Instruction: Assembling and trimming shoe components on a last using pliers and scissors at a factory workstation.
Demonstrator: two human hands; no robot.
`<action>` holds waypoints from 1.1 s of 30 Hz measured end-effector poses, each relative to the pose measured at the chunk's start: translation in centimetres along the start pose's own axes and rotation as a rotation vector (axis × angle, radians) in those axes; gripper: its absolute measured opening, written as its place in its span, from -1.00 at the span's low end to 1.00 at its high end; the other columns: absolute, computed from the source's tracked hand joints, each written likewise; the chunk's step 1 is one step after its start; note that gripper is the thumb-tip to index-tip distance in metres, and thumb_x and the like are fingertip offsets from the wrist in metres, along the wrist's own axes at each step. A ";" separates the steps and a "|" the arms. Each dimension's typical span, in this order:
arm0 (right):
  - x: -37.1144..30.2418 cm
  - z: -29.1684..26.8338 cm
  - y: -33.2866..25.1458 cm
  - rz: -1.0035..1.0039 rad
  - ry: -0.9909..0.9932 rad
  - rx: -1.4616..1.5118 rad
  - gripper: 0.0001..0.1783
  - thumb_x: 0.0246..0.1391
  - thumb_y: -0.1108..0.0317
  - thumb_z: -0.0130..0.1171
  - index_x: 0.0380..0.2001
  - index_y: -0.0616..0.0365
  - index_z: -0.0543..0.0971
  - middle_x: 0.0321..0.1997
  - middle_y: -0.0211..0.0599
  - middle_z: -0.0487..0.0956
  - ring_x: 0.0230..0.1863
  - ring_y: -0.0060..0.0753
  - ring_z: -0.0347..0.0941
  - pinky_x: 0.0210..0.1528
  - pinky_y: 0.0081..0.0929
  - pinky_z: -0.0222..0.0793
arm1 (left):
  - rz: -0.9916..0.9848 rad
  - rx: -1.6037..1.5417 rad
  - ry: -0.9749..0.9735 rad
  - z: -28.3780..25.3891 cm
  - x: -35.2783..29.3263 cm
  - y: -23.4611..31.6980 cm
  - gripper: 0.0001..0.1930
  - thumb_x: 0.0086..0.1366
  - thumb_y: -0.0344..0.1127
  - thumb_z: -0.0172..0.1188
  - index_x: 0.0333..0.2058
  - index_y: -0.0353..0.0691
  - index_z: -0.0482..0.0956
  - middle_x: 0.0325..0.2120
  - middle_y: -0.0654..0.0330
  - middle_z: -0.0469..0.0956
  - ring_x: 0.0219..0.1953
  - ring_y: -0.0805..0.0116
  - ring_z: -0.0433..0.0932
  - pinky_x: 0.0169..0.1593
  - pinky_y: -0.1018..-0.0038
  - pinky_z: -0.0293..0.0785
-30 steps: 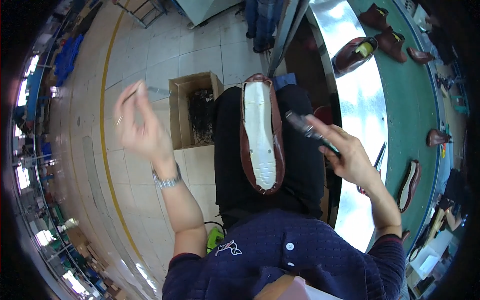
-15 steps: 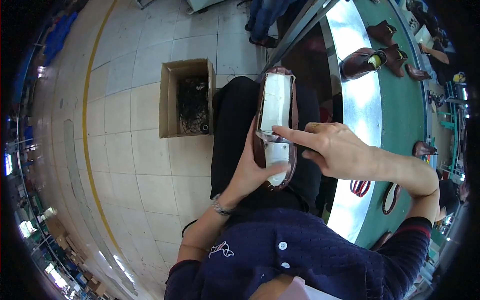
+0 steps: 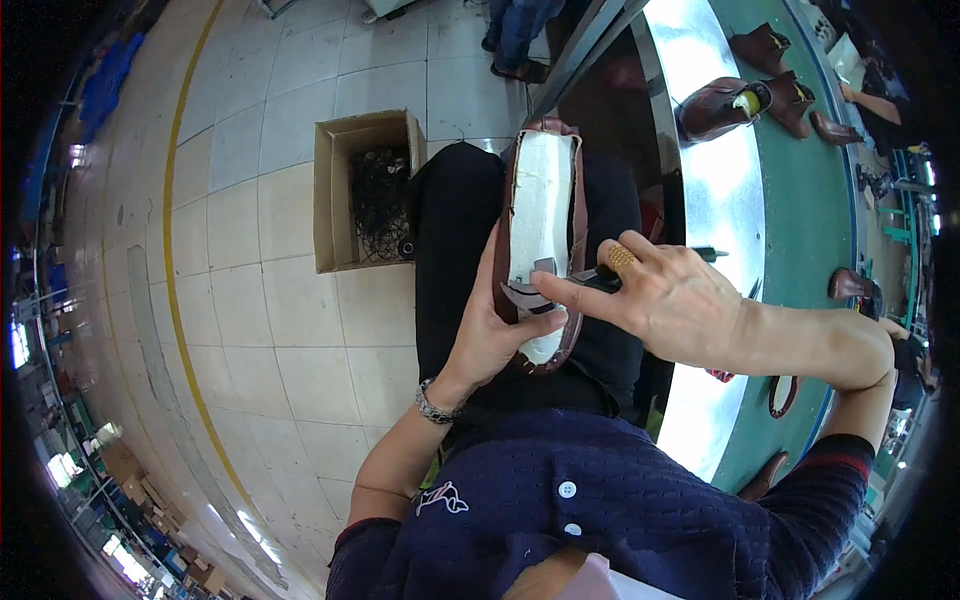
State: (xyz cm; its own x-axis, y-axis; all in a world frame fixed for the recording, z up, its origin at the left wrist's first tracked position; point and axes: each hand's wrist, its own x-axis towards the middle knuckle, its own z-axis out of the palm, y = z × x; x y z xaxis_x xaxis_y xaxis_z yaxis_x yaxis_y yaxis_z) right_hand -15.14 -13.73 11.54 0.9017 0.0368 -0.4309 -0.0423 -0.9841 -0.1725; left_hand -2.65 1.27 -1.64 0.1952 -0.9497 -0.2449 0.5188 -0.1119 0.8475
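Observation:
A brown leather shoe [image 3: 503,225] lies sole side up over my lap, its white bottom [image 3: 541,190] facing me. My left hand [image 3: 490,330] is closed around its left side, thumb across the lower part. Near the thumb, a clear and grey curved piece [image 3: 522,297] lies across the white bottom; its exact kind is unclear. The index finger of my right hand [image 3: 660,295] touches the bottom beside that piece. Held in the same hand is a slim dark pen-like tool [image 3: 708,254], its greenish end sticking out to the right and its other end near the shoe's edge.
An open cardboard box [image 3: 330,200] with tangled black scraps stands on the tiled floor, left of my legs. To the right runs a metal-edged bench [image 3: 715,180] with a green belt [image 3: 800,230], bearing several brown shoes [image 3: 712,108]. Another person's legs [image 3: 522,35] show beyond.
The pen-like tool now shows in my right hand, which has turned beside the shoe. The clear piece on the white bottom sits differently. The view has shifted slightly; my left hand keeps its hold.

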 end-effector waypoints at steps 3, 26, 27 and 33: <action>0.3 -0.3 -0.9 0.063 -0.058 0.180 -0.38 0.12 0.42 0.02 0.29 0.05 0.24 -0.15 0.28 0.50 -0.06 0.14 0.53 -0.13 -0.14 0.58 | 0.005 0.048 0.001 0.5 -0.1 -0.2 0.11 -0.01 -0.56 0.40 0.38 -0.17 -0.22 0.23 0.08 0.18 0.25 0.28 0.25 0.24 0.32 0.29; -10.0 4.4 7.3 0.737 0.372 1.458 -0.36 0.29 0.42 -0.04 0.37 0.12 0.01 -0.18 -0.29 0.54 -0.13 -0.53 0.45 -0.01 -0.46 0.34 | 0.422 1.256 -0.587 5.9 22.2 6.5 -0.69 0.23 -0.14 0.18 -0.23 -0.29 0.64 -0.36 -0.08 0.63 -0.28 -0.06 0.60 -0.17 0.20 0.50; -9.9 4.2 7.5 0.696 0.354 1.459 -0.34 0.30 0.42 -0.05 0.39 0.11 -0.03 -0.12 -0.25 0.56 -0.08 -0.49 0.46 0.01 -0.45 0.34 | 0.616 1.399 -0.431 5.5 22.2 5.4 -0.71 0.31 -0.18 0.07 -0.35 -0.30 0.61 -0.43 -0.08 0.60 -0.34 -0.11 0.58 -0.26 0.17 0.50; -7.5 2.8 8.8 0.675 0.333 1.538 -0.38 0.29 0.43 -0.05 0.35 0.11 0.03 -0.12 -0.25 0.51 -0.07 -0.52 0.47 -0.01 -0.49 0.42 | 0.353 1.399 -0.142 6.5 22.7 7.0 -0.63 0.30 -0.07 0.08 -0.42 -0.31 0.61 -0.46 -0.10 0.59 -0.38 -0.07 0.59 -0.30 0.14 0.47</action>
State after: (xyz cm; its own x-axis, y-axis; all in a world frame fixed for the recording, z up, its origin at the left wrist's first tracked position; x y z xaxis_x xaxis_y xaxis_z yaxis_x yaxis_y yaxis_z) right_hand -23.53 -22.16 10.79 0.5870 -0.5146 -0.6250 -0.5886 0.2587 -0.7659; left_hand 0.03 -22.94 1.81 0.0129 -0.9988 0.0473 -0.7765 0.0198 0.6297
